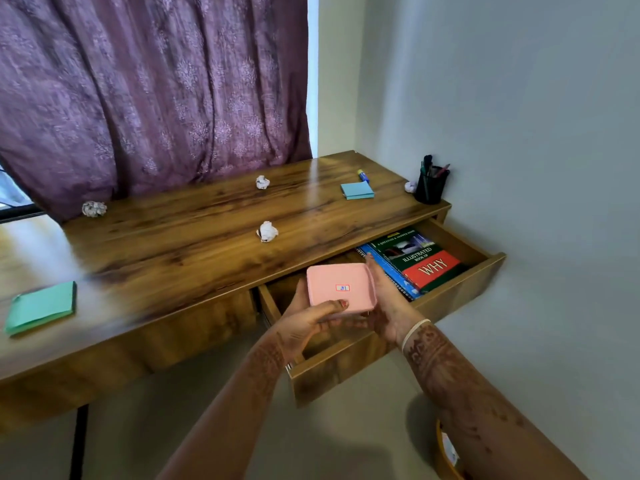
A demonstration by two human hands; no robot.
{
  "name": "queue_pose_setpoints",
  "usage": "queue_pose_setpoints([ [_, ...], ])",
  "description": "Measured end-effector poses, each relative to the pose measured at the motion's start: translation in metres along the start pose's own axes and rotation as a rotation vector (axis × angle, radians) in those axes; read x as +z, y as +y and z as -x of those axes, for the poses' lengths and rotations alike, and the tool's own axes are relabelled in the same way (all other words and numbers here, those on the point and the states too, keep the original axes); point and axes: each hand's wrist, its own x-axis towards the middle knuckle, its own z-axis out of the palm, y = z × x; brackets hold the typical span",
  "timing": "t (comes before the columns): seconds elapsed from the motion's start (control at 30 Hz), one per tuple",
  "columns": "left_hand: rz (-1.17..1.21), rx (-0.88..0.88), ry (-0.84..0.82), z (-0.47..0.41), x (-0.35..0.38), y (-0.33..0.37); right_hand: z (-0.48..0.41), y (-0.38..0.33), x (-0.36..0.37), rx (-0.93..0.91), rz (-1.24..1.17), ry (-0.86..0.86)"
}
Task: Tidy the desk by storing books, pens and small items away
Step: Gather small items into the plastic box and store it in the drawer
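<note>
Both arms reach forward over the open wooden drawer. The left hand and right hand clamp a flat pink square case between curled fingers, thumb on top, with the green-and-red hardcover book just beyond the right fingertips.
</note>
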Motion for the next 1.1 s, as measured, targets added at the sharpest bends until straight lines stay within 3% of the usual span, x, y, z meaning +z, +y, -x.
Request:
queue_pose_setpoints([
  [0.13,0.032,-0.068,-0.015,-0.009,0.015,-0.001,-0.01,-0.001,-0.009,-0.066,0.105,0.116],
  [0.3,0.146,-0.199,0.179,-0.033,0.027,0.009,-0.025,0.004,-0.009,-0.081,0.218,0.123],
  [0.43,0.099,-0.166,0.308,-0.058,0.039,0.003,-0.042,0.002,-0.017,-0.086,0.2,0.163],
  [0.57,0.089,-0.149,0.329,-0.082,0.047,-0.004,-0.063,0.0,-0.032,-0.107,0.22,0.206],
  [0.73,0.039,-0.113,0.349,-0.117,0.048,-0.004,-0.097,-0.009,-0.044,-0.067,0.263,0.13],
  [1.1,0.063,-0.107,0.427,-0.16,0.048,-0.011,-0.147,-0.01,-0.05,-0.152,0.385,0.241],
])
